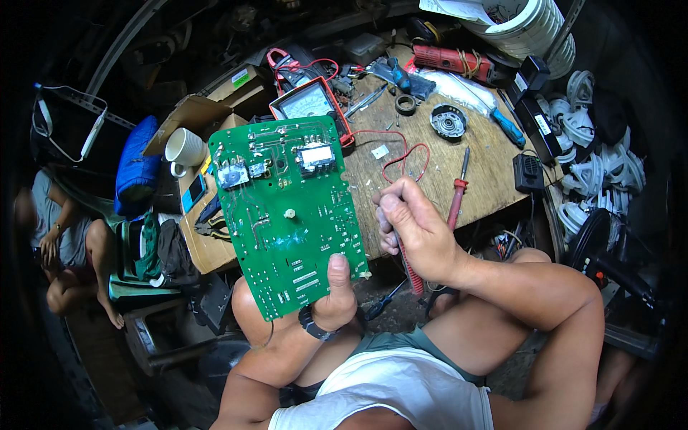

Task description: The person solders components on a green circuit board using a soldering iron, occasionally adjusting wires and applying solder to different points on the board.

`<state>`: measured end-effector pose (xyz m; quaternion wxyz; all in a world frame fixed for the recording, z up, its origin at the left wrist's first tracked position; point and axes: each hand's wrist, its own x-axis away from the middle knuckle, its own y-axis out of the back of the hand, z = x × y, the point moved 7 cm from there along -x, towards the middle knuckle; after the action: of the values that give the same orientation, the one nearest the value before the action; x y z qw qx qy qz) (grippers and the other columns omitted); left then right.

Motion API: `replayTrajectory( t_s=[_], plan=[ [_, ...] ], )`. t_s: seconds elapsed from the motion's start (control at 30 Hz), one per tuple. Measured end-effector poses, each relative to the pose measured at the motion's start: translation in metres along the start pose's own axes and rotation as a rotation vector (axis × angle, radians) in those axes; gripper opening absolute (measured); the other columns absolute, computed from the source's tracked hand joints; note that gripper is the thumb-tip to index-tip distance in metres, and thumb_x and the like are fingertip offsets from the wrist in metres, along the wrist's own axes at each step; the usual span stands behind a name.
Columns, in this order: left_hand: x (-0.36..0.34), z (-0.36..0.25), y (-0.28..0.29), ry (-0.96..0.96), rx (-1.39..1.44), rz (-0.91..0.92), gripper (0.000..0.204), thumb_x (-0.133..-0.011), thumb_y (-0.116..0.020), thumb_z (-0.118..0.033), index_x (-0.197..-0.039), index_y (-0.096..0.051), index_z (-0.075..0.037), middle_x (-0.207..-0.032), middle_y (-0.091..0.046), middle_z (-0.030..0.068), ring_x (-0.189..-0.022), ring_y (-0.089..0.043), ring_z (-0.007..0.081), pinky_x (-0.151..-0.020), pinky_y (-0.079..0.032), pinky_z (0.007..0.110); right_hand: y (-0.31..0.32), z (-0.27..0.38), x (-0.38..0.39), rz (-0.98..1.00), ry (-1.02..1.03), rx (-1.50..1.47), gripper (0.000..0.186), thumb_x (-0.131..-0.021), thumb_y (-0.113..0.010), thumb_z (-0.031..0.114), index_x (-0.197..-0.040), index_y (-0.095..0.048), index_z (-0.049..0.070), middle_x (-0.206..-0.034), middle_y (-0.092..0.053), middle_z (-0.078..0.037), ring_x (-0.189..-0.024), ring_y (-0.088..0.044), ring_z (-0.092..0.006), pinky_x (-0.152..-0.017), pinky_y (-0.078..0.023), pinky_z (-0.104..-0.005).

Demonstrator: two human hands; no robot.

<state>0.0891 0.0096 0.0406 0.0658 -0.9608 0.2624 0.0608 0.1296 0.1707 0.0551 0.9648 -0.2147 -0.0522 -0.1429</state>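
Observation:
My left hand (335, 297) grips a green circuit board (287, 208) by its lower right corner, thumb pressed on the near face. Solder joints, small parts and two larger components show on that face, plus a whitish-blue smear near its middle. The left fingers are behind the board. My right hand (419, 229) is closed just to the right of the board, apart from it. A slim red tool (411, 271) with a ribbed grip sticks out below that fist; its working end is hidden. Behind my right hand, a soldering iron (456, 197) with a red handle points away at the table's edge.
On the wooden table (494, 179) are an analog multimeter (304, 102), a red angle grinder (453, 63), a round metal part (448, 122), a screwdriver (507, 127) and a tape roll (405, 105). A mug (185, 148) stands left; white plastic parts (591, 150) are piled right. Another person (68, 236) sits far left.

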Motion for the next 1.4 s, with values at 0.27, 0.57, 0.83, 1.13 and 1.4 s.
replayTrajectory(
  t_s=[0.27,0.57,0.83,1.13,1.4],
  plan=[
    [-0.004,-0.011,-0.003,0.147,0.318,0.049,0.053,-0.104,-0.057,-0.035,-0.14,-0.05,0.002,-0.126,-0.065,0.0137,-0.109,-0.066,0.0219,-0.092,-0.055,0.036,-0.004,-0.012,-0.005,0.186,-0.156,0.04,0.023,-0.109,-0.053,0.028,-0.117,-0.05,0.007,-0.084,-0.052,0.0,-0.073,-0.048,-0.0066,-0.063,-0.045,-0.0268],
    [-0.007,0.005,0.007,0.233,0.537,0.001,0.057,-0.105,-0.055,-0.032,-0.149,-0.041,0.001,-0.137,-0.061,0.0181,-0.125,-0.064,0.03,-0.107,-0.053,0.046,0.003,-0.021,-0.009,0.188,-0.198,0.073,0.026,-0.107,-0.059,0.03,-0.117,-0.05,0.008,-0.092,-0.052,0.0,-0.077,-0.048,-0.0064,-0.063,-0.046,-0.0243],
    [-0.01,0.002,0.009,0.238,0.52,0.073,0.062,-0.105,-0.053,-0.039,-0.152,-0.038,-0.001,-0.143,-0.059,0.0177,-0.128,-0.062,0.0307,-0.11,-0.051,0.05,0.001,-0.024,-0.013,0.184,-0.201,0.057,0.025,-0.107,-0.06,0.029,-0.114,-0.05,0.008,-0.089,-0.053,-0.001,-0.072,-0.048,-0.0065,-0.059,-0.043,-0.0238],
    [-0.016,0.0,0.003,0.275,0.573,0.097,0.064,-0.105,-0.049,-0.048,-0.153,-0.039,-0.007,-0.144,-0.058,0.016,-0.131,-0.059,0.031,-0.11,-0.05,0.052,0.003,-0.029,-0.015,0.216,-0.211,0.016,0.024,-0.108,-0.059,0.029,-0.111,-0.049,0.008,-0.085,-0.054,-0.001,-0.067,-0.047,-0.0064,-0.056,-0.04,-0.0238],
    [-0.015,0.004,0.001,0.364,0.664,0.031,0.067,-0.105,-0.047,-0.054,-0.151,-0.043,-0.006,-0.142,-0.06,0.0172,-0.126,-0.062,0.0328,-0.109,-0.051,0.05,0.007,-0.028,-0.016,0.17,-0.218,0.145,0.028,-0.107,-0.06,0.034,-0.11,-0.05,0.009,-0.086,-0.055,-0.001,-0.072,-0.051,-0.0075,-0.06,-0.046,-0.0256]
  ],
)
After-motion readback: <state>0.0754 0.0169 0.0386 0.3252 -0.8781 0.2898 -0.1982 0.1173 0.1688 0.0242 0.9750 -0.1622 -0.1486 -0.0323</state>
